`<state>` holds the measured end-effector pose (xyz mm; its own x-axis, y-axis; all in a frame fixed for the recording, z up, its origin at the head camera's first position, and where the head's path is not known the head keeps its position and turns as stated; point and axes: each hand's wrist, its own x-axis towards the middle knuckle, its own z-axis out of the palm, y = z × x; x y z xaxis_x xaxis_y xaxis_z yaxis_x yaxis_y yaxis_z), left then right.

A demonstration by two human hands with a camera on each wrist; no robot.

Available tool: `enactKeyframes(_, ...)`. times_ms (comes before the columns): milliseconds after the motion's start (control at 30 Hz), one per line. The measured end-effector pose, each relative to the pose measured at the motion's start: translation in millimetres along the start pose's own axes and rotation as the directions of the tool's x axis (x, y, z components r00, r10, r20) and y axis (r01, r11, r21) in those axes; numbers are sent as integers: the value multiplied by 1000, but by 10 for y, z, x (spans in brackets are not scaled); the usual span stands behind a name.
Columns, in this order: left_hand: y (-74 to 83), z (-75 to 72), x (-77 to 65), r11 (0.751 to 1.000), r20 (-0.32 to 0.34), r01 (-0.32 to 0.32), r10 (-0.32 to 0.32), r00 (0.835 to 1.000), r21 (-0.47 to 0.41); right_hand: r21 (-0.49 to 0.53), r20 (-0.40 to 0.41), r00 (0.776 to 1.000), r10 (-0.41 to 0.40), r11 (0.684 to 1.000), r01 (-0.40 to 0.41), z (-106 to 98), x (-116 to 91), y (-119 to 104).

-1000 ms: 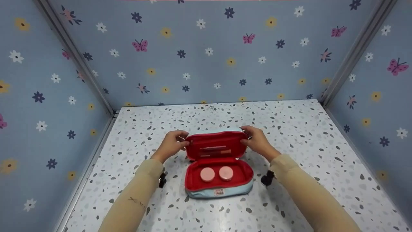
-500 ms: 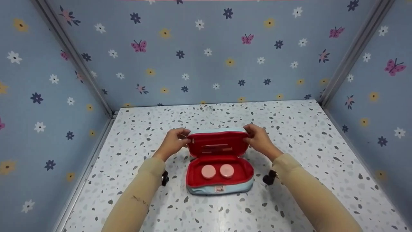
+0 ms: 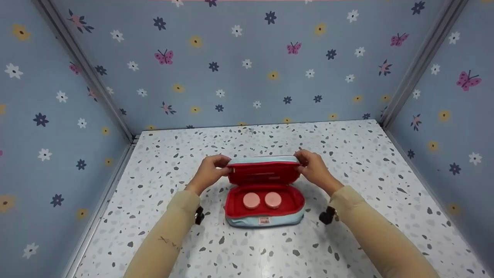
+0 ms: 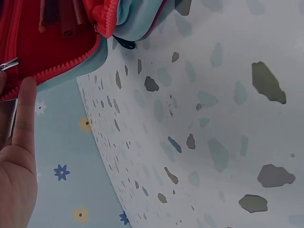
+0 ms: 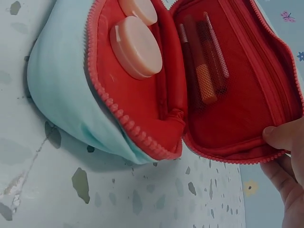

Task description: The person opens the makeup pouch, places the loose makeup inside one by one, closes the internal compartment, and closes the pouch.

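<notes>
A light blue zippered pouch (image 3: 247, 222) with red lining lies unzipped on the table, its lid (image 3: 266, 172) raised at the back. My left hand (image 3: 210, 170) pinches the lid's left corner, thumb inside. On the opposite corner my right hand (image 3: 315, 170) grips the edge the same way; its thumb (image 5: 280, 135) presses the red lining in the right wrist view. Two round pink containers (image 3: 251, 200) (image 5: 137, 47) sit side by side in the base. Behind mesh inside the lid are several slim sticks, one with an orange end (image 5: 205, 85).
The speckled white table (image 3: 173, 146) runs back to a blue flowered wall (image 3: 239, 77). Similar side panels with metal posts (image 3: 420, 61) stand left and right. A small metal zipper pull (image 4: 9, 64) hangs at the lid's lining.
Both hands have tipped the lid forward over the base, so more of its blue outside shows and the mesh pocket shows less. The pouch sits slightly higher in the view.
</notes>
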<state>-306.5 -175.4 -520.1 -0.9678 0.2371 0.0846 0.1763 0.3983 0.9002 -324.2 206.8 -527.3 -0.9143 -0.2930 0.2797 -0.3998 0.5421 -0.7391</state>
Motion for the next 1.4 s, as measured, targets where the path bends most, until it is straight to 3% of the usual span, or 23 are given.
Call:
enactKeyframes(233, -24, -41, -78, 1000, 46, 27, -27, 999, -16, 21, 61, 998, -15, 1000, 14, -70, -68, 20)
enactKeyframes(433, -63, -67, -127, 998, 94, 66, -66, 993, -2, 87, 133, 990, 45, 995, -57, -121, -130, 2)
enactKeyframes(767, -88, -72, -217, 998, 142, 54, -57, 988, 26, 61, 196, 979, 56, 996, -70, -170, -218, -31)
enactKeyframes(1100, -94, -64, -315, 998, 198, 58, -64, 978, 33, 110, 331, 943, -16, 994, -22, -273, -302, -27)
enactKeyframes(1400, -157, -3, -455, 997, 263, -23, 3, 965, 71, 118, 416, 909, -38, 993, -12, -214, -373, 43)
